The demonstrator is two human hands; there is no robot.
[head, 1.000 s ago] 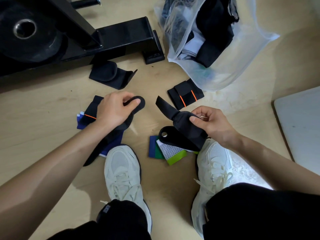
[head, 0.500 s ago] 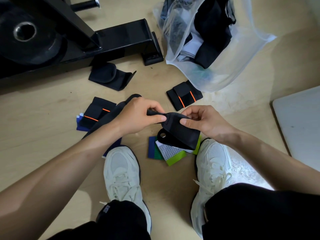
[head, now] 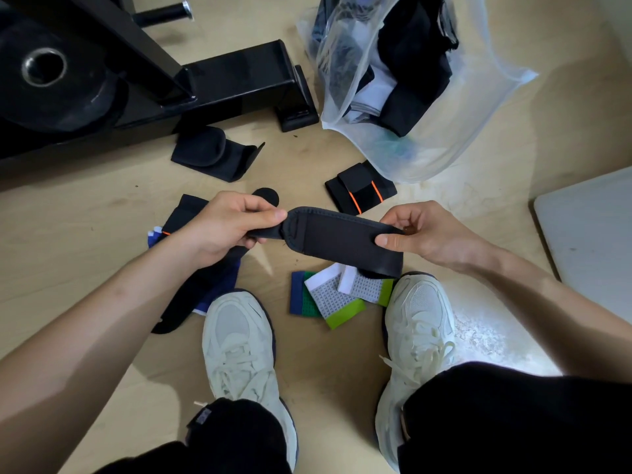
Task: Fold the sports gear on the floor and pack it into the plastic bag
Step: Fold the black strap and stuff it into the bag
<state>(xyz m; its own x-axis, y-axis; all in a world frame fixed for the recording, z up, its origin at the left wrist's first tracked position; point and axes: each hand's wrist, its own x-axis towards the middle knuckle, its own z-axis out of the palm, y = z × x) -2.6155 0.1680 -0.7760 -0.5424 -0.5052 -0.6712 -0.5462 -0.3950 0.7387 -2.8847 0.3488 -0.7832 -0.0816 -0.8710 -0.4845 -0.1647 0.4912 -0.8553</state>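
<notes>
A black padded strap (head: 338,237) is stretched above the floor between both hands. My left hand (head: 225,224) pinches its left end, and a long tail of the strap hangs down under that arm. My right hand (head: 424,234) pinches the right end. The clear plastic bag (head: 461,107) lies open at the upper right with dark and white gear inside. On the floor lie a folded black wrap with orange stripes (head: 360,188), a folded black pad (head: 215,153), another orange-striped wrap (head: 183,213) partly under my left arm, and green, grey and blue bands (head: 337,297).
A black machine base (head: 219,87) with a weight plate (head: 51,77) fills the upper left. A pale board (head: 588,234) lies at the right edge. My two white shoes (head: 239,343) (head: 417,333) stand on the wooden floor below the hands.
My left hand left the strap on the floor at the left and took the free end of the strap in my right hand. Both hands then pulled it out flat and lifted it.
</notes>
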